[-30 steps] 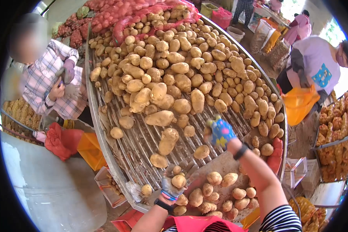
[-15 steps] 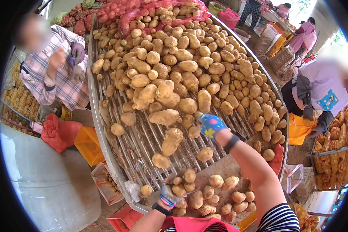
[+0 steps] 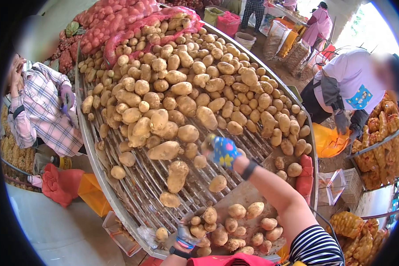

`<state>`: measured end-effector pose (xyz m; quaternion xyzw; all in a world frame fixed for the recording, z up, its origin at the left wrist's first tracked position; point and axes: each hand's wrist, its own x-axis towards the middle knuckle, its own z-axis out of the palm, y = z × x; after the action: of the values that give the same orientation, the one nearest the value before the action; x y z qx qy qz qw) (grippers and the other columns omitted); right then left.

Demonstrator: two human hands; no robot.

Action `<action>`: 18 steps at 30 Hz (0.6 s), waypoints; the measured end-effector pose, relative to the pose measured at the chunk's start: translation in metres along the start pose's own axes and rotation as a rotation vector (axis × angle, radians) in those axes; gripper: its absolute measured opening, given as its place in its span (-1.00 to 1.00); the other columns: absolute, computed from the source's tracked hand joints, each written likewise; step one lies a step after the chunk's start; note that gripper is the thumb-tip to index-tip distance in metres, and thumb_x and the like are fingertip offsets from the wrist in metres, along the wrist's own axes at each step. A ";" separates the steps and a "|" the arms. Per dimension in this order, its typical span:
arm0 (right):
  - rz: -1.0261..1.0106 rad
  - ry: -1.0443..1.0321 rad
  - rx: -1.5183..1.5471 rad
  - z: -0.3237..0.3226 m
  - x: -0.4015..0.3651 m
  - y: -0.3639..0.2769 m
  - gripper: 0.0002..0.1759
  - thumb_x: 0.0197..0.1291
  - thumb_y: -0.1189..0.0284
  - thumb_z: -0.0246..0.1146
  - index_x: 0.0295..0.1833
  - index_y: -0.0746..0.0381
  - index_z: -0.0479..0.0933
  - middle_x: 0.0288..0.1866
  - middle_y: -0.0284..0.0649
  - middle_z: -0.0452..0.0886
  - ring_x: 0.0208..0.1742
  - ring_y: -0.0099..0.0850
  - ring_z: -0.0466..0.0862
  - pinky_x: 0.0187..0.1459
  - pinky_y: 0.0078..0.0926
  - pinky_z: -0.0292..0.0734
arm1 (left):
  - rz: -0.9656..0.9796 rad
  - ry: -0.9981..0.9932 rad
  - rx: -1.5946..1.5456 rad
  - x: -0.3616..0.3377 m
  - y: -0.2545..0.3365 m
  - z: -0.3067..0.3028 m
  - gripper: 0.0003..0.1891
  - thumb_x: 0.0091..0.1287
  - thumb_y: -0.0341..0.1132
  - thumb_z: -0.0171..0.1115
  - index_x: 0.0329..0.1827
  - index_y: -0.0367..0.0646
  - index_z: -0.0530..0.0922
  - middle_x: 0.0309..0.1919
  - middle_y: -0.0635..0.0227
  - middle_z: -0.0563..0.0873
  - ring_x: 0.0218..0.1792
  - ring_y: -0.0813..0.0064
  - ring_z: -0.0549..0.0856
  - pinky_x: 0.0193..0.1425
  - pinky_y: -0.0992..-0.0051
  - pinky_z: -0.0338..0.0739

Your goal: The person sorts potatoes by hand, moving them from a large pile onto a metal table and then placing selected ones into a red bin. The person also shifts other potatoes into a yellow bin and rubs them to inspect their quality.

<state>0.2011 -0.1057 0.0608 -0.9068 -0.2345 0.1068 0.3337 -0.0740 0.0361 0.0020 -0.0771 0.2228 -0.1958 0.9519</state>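
Potatoes lie heaped over the slatted table. My right hand, in a blue flowered glove, reaches over the slats at the lower edge of the heap. Its fingers are curled and smeared, touching or just beside a potato; whether it grips one I cannot tell. At the table's near edge my left hand, in a grey and blue glove, is cupped round several small potatoes. More potatoes lie beside it on the flat board.
One person stands at the left side, another at the right holding an orange bag. Red net sacks lie at the far end. A red cloth hangs over the right rim. Crates stand beyond it.
The view has shifted right. My right hand has moved a little down, away from the long potato by its fingers. My left hand stays round the small potatoes. The person on the right has bent lower.
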 end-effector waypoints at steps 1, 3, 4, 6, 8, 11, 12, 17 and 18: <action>-0.120 -0.090 0.082 0.006 -0.020 0.006 -0.78 0.19 0.28 0.36 -0.15 0.17 0.59 -0.29 -0.17 0.72 -0.28 -0.20 0.74 -0.24 -0.35 0.63 | -0.035 0.005 -0.084 0.002 0.003 -0.003 -0.44 0.47 -0.07 0.04 0.32 -0.37 0.47 0.28 -0.06 0.56 0.26 0.00 0.57 0.37 -0.04 0.45; -0.288 -0.211 0.209 -0.007 -0.073 -0.023 -0.72 0.20 0.26 0.37 -0.07 0.16 0.56 -0.30 -0.18 0.71 -0.28 -0.29 0.74 -0.24 -0.38 0.63 | -0.071 0.083 -0.052 0.006 -0.007 0.024 -0.38 0.46 0.06 0.08 0.33 -0.33 0.46 0.23 0.01 0.61 0.26 0.02 0.58 0.40 -0.01 0.42; -0.252 -0.318 0.294 -0.017 -0.097 -0.041 -0.72 0.20 0.27 0.37 -0.04 0.14 0.56 -0.30 -0.18 0.70 -0.28 -0.29 0.74 -0.24 -0.37 0.64 | -0.069 0.099 0.004 0.010 -0.011 0.023 -0.37 0.44 0.10 0.08 0.31 -0.28 0.49 0.25 0.05 0.60 0.26 0.03 0.57 0.41 -0.06 0.40; -0.286 -0.483 0.105 -0.022 -0.125 -0.060 -0.70 0.14 0.27 0.38 -0.02 0.08 0.57 -0.18 -0.16 0.71 -0.18 -0.17 0.73 -0.24 -0.28 0.64 | -0.050 0.135 0.122 0.016 -0.013 0.016 -0.36 0.39 0.18 0.08 0.28 -0.18 0.54 0.27 0.14 0.59 0.26 0.06 0.57 0.41 -0.15 0.35; -0.410 -0.525 -0.039 -0.023 -0.144 -0.064 -0.59 0.07 0.24 0.44 0.02 0.10 0.55 -0.25 -0.11 0.70 -0.17 -0.04 0.71 -0.21 -0.19 0.63 | 0.010 0.238 0.273 0.016 -0.021 0.006 -0.40 0.39 0.15 0.12 0.33 -0.08 0.51 0.31 0.16 0.56 0.28 0.07 0.55 0.42 -0.18 0.32; -0.320 -0.578 0.123 -0.039 -0.139 -0.056 -0.54 0.09 0.21 0.43 0.10 0.09 0.56 -0.20 -0.09 0.70 -0.12 -0.06 0.71 -0.16 -0.19 0.63 | -0.020 0.241 0.317 0.011 -0.025 -0.003 -0.47 0.40 0.04 0.16 0.29 -0.11 0.53 0.26 0.18 0.59 0.27 0.12 0.56 0.41 -0.12 0.36; -0.243 -0.486 0.138 -0.044 -0.131 -0.044 -0.52 0.12 0.20 0.42 0.15 0.09 0.55 -0.18 -0.10 0.70 -0.12 -0.10 0.72 -0.16 -0.22 0.63 | -0.070 0.203 0.198 0.009 -0.026 -0.006 -0.51 0.40 -0.02 0.17 0.25 -0.16 0.55 0.20 0.20 0.63 0.24 0.16 0.58 0.38 -0.05 0.41; -0.029 0.120 -0.610 -0.058 -0.010 0.048 -0.49 0.01 0.23 0.43 0.10 0.16 0.55 -0.23 -0.12 0.70 -0.22 -0.14 0.73 -0.22 -0.22 0.62 | -0.187 -0.082 -0.164 0.000 -0.034 0.005 -0.56 0.45 -0.12 0.09 0.22 -0.28 0.54 0.17 0.09 0.61 0.20 0.09 0.58 0.32 -0.01 0.47; 0.021 0.145 -0.770 -0.056 0.006 0.061 -0.48 0.04 0.23 0.42 0.13 0.16 0.53 -0.20 -0.13 0.71 -0.18 -0.15 0.73 -0.18 -0.20 0.62 | -0.194 -0.121 -0.130 0.000 -0.033 0.007 -0.56 0.49 -0.15 0.06 0.26 -0.30 0.50 0.21 0.07 0.58 0.23 0.12 0.57 0.35 0.00 0.46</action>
<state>0.2475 -0.1747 0.0632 -0.9732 -0.2238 -0.0500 -0.0163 -0.0814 0.0064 0.0161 -0.1716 0.1689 -0.2672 0.9331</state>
